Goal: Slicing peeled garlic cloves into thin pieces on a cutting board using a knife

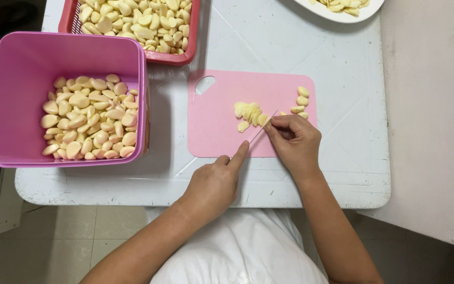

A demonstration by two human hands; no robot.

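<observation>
Pink plastic cutting board (214, 131) lies on the white desk (337, 105). On it, the right hand (296, 143) pinches a small pale garlic clove (267, 124), likely firm but slippery. The left hand (214, 186) grips a thin knife (262, 129) beside the slices (249, 112).

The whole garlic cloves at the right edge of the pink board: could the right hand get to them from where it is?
Probably yes. The whole cloves lie just beyond the right hand on the pink board, with nothing between, though its fingers now pin a clove against the knife.
</observation>
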